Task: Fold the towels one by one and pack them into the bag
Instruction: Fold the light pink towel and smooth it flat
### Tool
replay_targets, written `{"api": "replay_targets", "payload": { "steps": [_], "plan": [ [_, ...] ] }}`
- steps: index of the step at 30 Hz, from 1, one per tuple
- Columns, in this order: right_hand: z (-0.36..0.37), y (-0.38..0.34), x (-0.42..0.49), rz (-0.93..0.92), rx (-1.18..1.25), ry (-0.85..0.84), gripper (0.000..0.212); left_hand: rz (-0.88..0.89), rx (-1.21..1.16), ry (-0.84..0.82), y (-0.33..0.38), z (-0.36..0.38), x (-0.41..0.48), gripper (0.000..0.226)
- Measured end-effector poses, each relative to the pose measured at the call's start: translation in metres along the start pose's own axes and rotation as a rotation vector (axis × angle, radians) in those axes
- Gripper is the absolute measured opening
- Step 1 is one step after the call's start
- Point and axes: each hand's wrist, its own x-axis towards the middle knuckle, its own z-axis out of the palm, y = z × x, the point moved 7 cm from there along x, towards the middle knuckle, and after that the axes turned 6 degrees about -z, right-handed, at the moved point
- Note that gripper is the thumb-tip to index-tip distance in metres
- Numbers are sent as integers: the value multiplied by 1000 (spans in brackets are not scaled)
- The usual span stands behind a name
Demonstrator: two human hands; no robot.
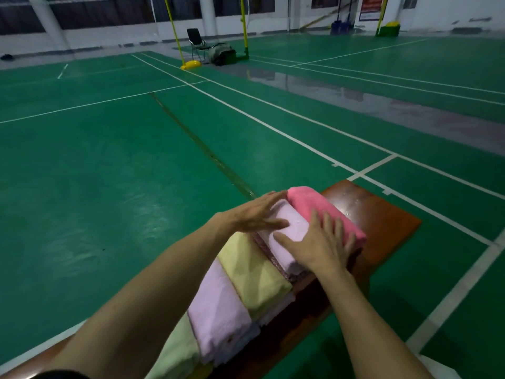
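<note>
as left hand (254, 212) touches, right hand (319, 242) presses towels (291, 213).

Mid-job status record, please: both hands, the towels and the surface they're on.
left hand: open, flat against the pale lilac towel
right hand: open, flat across that towel and the pink towel
other towels: yellow towel, lilac towel and green towel, folded, in a row nearer the person
surface: wooden bench on a green court floor
</note>
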Motion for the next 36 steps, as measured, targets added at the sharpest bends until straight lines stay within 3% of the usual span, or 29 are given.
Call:
{"api": "replay_targets", "payload": {
  "steps": [4,9,15,18,22,27,33,36],
  "plan": [
    [10,-5,-12,-40,-80,-28,112,73,26,5,-2,13,-2,89],
    [16,-7,-13,-77,-142,-68,101,97,186,-35,-3,20,8,75],
    [18,-10,-12,-74,-148,-89,101,92,236,-6,-5,22,12,74],
    [14,-9,-8,-56,-130,-130,106,88,153,45,-2,15,5,74],
    [-10,-17,-6,-46,-17,-98,107,-37,-216,168,-10,-10,-21,76],
    [-26,-73,-45,-205,43,35,93,-146,-290,232,-35,-31,-87,72],
    [6,-159,-136,-464,226,-13,82,-245,-284,326,-73,-23,-227,115],
    [27,-202,-193,-566,362,-58,75,-319,-328,395,-101,-1,-308,112]
  ]
}}
